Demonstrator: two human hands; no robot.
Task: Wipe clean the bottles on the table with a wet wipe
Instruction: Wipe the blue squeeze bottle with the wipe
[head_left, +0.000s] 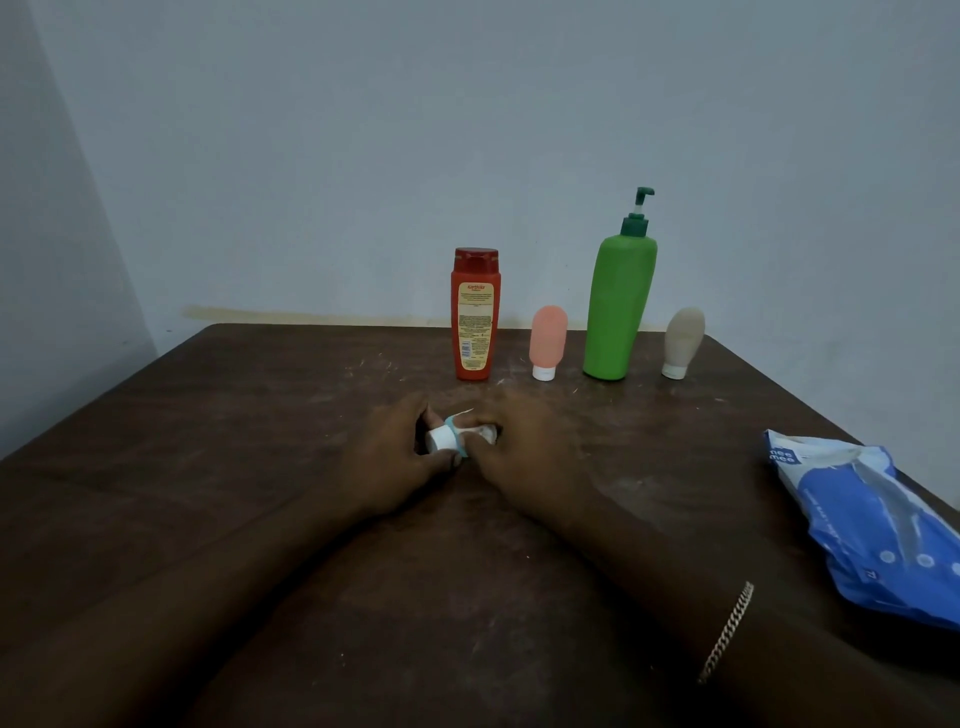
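Note:
Both hands meet at the middle of the dark wooden table (208, 467). My left hand (395, 457) grips the white cap end of a small bottle (441, 438) that lies sideways, with a light blue band showing. My right hand (524, 457) closes over the bottle's body, with a bit of white wipe (485, 430) under its fingers. Along the far edge stand a red bottle (474, 317), a small pink bottle on its cap (546, 340), a tall green pump bottle (618, 306) and a small beige bottle on its cap (683, 340).
A blue wet-wipe pack (872, 525) lies at the table's right edge. A chain bracelet (727, 631) sits on my right wrist. A grey wall rises right behind the bottles, and another wall closes the left side.

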